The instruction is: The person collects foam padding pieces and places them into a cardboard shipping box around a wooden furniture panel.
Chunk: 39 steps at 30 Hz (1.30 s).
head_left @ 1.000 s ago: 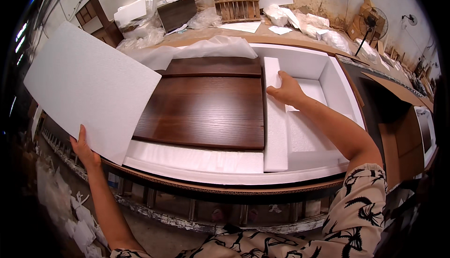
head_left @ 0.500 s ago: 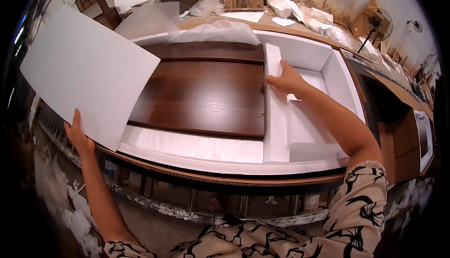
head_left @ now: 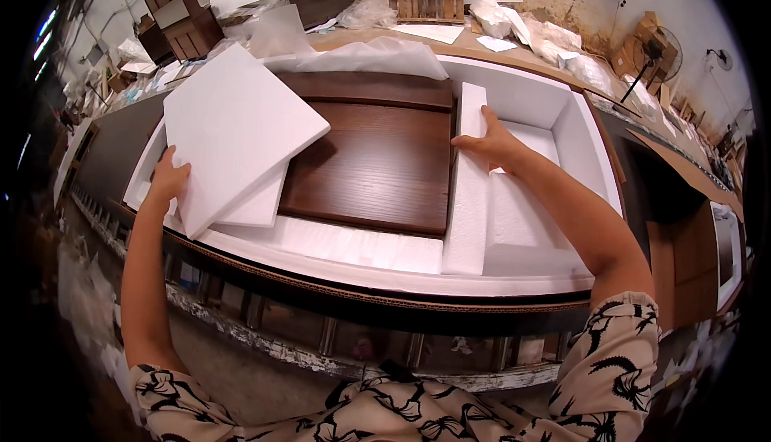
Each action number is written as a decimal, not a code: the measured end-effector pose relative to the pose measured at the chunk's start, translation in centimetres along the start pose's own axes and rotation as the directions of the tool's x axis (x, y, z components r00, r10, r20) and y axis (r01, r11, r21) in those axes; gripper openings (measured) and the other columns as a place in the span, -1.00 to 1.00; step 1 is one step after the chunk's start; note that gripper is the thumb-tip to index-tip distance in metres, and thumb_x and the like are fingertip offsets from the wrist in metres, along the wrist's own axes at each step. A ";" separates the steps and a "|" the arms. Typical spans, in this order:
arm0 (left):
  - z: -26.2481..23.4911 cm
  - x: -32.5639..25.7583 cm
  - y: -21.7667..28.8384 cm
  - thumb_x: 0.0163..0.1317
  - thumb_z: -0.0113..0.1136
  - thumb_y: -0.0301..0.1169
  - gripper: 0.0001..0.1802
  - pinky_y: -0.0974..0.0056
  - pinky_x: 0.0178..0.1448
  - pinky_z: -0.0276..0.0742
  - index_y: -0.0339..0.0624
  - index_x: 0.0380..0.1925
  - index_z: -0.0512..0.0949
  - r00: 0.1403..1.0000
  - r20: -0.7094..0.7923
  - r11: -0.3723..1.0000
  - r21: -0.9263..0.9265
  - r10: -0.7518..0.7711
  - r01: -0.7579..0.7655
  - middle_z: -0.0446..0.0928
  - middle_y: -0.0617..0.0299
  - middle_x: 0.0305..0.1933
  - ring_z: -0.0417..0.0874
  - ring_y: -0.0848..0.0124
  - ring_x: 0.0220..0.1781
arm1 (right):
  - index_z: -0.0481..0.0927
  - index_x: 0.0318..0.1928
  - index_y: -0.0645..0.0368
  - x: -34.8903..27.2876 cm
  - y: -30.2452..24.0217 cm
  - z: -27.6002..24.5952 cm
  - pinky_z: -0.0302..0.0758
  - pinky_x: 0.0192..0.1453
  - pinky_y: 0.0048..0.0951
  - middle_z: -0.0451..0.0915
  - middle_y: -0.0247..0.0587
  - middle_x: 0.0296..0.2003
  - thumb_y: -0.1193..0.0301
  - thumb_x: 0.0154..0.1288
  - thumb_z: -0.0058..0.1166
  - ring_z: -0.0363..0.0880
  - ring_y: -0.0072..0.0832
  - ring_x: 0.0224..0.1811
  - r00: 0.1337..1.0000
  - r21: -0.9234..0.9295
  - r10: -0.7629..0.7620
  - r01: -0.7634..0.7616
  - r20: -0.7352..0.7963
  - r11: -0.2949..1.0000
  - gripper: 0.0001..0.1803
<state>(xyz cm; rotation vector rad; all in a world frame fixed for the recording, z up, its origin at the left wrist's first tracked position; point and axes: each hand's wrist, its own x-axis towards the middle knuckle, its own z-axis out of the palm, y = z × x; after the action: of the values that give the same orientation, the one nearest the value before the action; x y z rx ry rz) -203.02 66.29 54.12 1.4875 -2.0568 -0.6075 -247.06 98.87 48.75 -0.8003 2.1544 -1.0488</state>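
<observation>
The white foam sheet (head_left: pixel 238 133) is gripped at its near corner by the left hand (head_left: pixel 167 183); since a second ago it has been swung in over the dark wood panel (head_left: pixel 377 161) inside the foam-lined box (head_left: pixel 586 141); the right hand (head_left: pixel 491 143) is pressed flat on the upright foam divider (head_left: pixel 468 193); free room remains only toward the divider.

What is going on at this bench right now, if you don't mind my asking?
A person is packing a dark wooden panel into a box lined with white foam. Their left hand holds a square white foam sheet by its near corner, tilted over the panel's left part and overlapping another foam piece below. Their right hand presses on an upright foam divider strip beside the panel's right edge. Much of the panel is uncovered.
</observation>
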 end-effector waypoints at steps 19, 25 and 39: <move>23.0 -10.6 23.0 0.18 0.08 -0.25 -0.64 0.15 0.23 0.25 -0.27 -0.11 0.48 -0.118 0.428 0.048 -0.358 0.896 -0.932 0.41 0.03 0.01 0.38 0.14 0.14 | 0.17 0.16 0.39 -0.7 0.1 0.4 0.44 0.06 -0.39 0.43 0.07 -0.04 0.29 -0.08 0.25 0.46 -0.29 -0.01 0.999 0.291 0.018 -0.030 0.044 0.956 -0.18; 22.7 -10.2 23.0 0.16 0.10 -0.24 -0.66 0.16 0.22 0.25 -0.24 -0.15 0.50 -0.136 0.403 0.041 -0.401 0.905 -0.915 0.42 0.05 -0.01 0.38 0.13 0.12 | 0.30 0.05 0.40 -1.2 -0.2 0.2 0.49 -0.04 -0.40 0.46 0.02 -0.12 0.29 -0.04 0.25 0.50 -0.34 -0.08 0.988 0.373 0.103 -0.140 0.119 0.917 -0.32; 25.3 -9.8 24.8 0.15 -0.10 -0.24 -0.64 0.11 0.28 0.16 -0.30 -0.46 0.57 -0.236 0.406 -0.092 -0.342 0.883 -0.935 0.51 0.06 -0.27 0.41 0.19 0.02 | 0.40 -0.05 0.38 -1.4 -0.7 0.8 0.51 -0.21 -0.38 0.53 -0.05 -0.22 0.27 -0.04 0.21 0.56 -0.37 -0.25 0.989 0.277 0.120 -0.092 -0.087 0.956 -0.43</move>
<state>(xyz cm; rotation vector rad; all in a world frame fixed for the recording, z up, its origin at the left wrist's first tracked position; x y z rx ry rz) -234.62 84.29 48.98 -0.8016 -2.8365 -0.1721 -245.41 99.23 49.25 -0.5063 2.0506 -1.3191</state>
